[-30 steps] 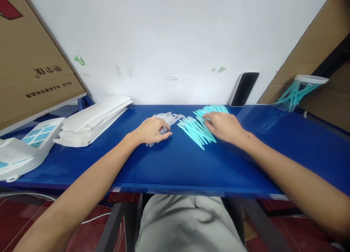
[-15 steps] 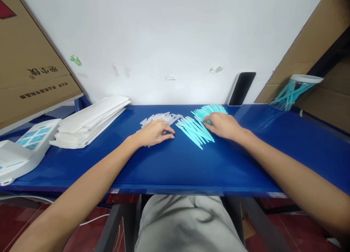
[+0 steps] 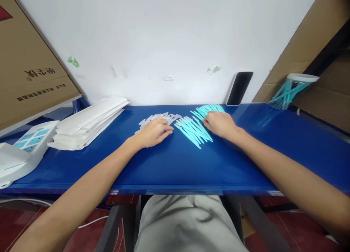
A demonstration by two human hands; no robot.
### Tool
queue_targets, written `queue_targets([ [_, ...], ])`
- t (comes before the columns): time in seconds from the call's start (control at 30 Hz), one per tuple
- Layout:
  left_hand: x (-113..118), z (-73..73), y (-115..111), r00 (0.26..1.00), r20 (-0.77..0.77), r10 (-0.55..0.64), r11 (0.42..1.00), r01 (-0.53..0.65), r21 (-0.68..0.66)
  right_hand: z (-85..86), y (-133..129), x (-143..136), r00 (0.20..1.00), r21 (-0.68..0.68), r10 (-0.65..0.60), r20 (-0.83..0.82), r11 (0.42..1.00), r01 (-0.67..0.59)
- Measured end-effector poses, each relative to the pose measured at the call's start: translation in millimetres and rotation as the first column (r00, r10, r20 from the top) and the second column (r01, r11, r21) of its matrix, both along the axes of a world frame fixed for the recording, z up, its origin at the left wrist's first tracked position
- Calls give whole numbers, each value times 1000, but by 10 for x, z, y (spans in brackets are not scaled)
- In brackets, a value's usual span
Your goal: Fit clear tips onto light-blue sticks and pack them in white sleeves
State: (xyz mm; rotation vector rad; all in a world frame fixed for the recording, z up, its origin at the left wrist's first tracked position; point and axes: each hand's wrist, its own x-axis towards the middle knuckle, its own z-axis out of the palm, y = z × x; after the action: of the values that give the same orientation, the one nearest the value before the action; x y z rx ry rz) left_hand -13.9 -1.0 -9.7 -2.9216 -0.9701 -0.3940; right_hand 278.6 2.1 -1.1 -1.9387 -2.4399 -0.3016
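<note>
So the left hand (image 3: 158,132) is over the whitish pieces (image 3: 146,121), toward the back edge of the blue surface (image 3: 169,168), thumb and fingers nearly together. Right hand's (image 3: 218,123) curled at the right side of the turquoise sticks (image 3: 193,131), just beside the whitish ones. Can't tell if either's actually gripping anything, fingertips are too hidden.

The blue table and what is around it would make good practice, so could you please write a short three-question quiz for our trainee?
1. True or false: the phone leans against the wall.
2. What colour are the sticks nearest the right hand? A) red B) turquoise C) black
3. Fill in: the clear jar has a ____ lid.

Key: 1 true; 2 B; 3 white.
</note>
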Motion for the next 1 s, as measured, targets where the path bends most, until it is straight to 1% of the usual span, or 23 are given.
queue_targets([
  [0.1,5,-19,2,1000,18,-10,1000,10,-2,16,4,-17,999,8,-6,37,1000,5],
  [0.2,11,-35,6,999,26,-21,1000,22,-16,19,43,-16,998,18,-38,59,999,37],
  [0.43,32,-34,-7,997,69,-22,998,26,-56,-49,153,35,995,67,-104,2,992,103],
  [0.6,33,-37,-5,995,100,-26,996,34,-86,-70,176,35,994,62,-103,-24,993,104],
  [0.8,31,-38,-11,996,89,-15,997,22,-73,-74,199,58,993,62,-111,-25,992,113],
  [0.93,31,-24,-13,993,117,-17,997,25,-71,-37,152,74,997,90,-70,-38,993,73],
  [1.0,32,-8,-16,991,131,15,998,-6,-70,-1,99,56,996,112,-56,-65,992,63],
])
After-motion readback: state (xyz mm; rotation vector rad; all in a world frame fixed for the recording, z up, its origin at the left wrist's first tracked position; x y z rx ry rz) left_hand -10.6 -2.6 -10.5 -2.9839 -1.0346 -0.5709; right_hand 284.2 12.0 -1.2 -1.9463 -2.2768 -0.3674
